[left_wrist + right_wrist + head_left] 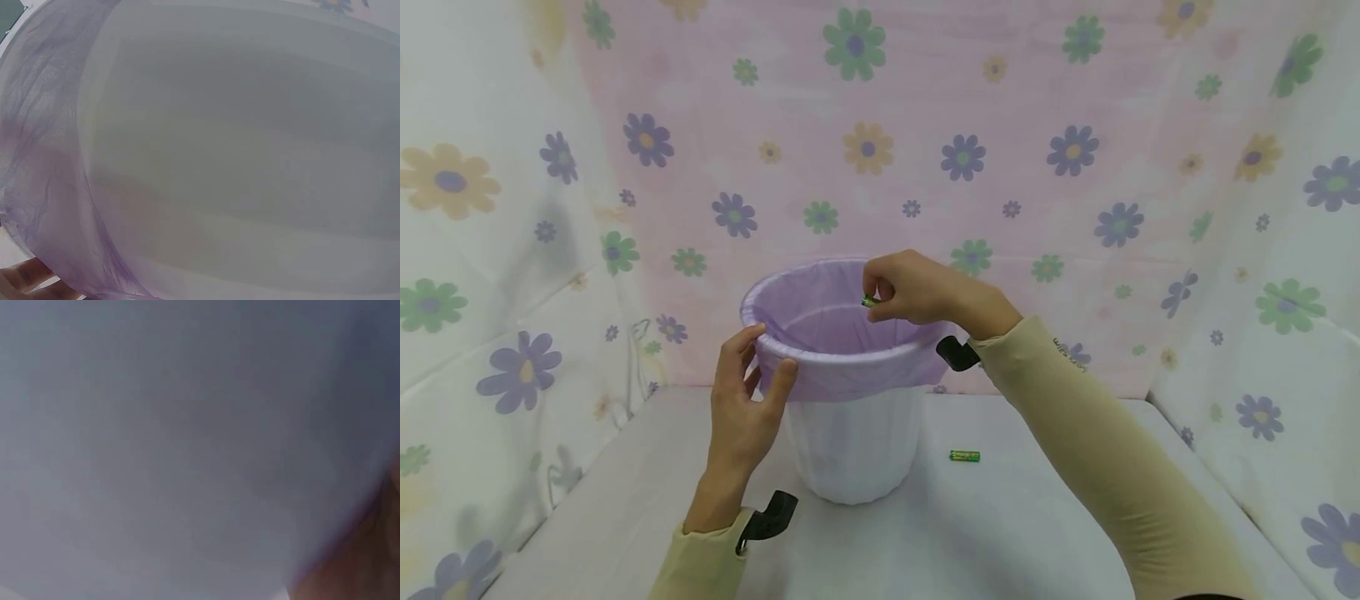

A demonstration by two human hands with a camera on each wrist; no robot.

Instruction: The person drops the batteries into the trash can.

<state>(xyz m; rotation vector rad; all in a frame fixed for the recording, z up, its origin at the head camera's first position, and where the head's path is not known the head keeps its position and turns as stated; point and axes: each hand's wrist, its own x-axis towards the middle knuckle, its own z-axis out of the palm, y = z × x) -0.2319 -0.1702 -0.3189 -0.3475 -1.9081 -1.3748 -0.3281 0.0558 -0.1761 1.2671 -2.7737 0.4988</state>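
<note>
A white trash bin (853, 446) stands upright on the table, with a purple trash bag (850, 379) lining it and folded over its rim. My left hand (747, 417) holds the rim at the near left, thumb and fingers spread along it. Over the bin's opening, my right hand (917, 287) pinches a small green battery (869, 301) between thumb and fingers. In the left wrist view the bin's wall (250, 156) fills most of the picture, with fingertips (28, 275) against the bag at the lower left. The right wrist view is mostly a blurred pale surface.
Another green battery (965, 456) lies on the white table (1022, 517) to the right of the bin. Flower-patterned cloth (865, 100) hangs behind and along both sides of the table.
</note>
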